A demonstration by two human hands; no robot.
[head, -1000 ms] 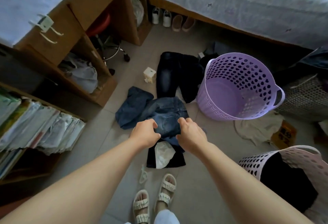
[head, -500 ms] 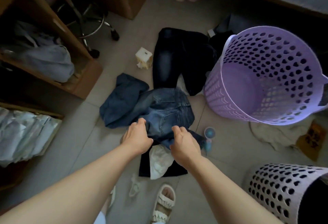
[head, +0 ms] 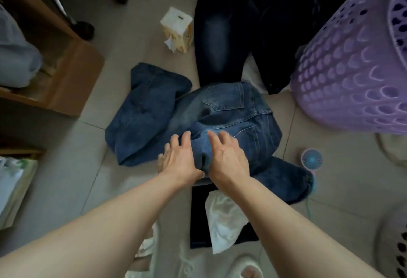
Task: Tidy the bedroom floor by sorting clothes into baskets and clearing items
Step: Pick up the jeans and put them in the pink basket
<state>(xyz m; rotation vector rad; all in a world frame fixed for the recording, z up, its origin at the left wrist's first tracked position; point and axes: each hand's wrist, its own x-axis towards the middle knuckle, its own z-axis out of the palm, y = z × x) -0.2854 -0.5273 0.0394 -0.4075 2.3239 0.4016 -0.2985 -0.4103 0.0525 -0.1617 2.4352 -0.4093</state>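
I see my left hand and right hand resting on crumpled blue denim jeans, fingers spread apart.

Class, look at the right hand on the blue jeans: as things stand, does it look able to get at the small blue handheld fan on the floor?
Probably yes. The fan lies uncovered on bare tile just right of the right hand, beside the blue jeans, with nothing between.

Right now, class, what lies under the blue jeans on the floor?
A black garment pokes out beneath the blue jeans' near edge, with a white cloth on it. The dark jeans' end also disappears underneath. Anything else is covered.
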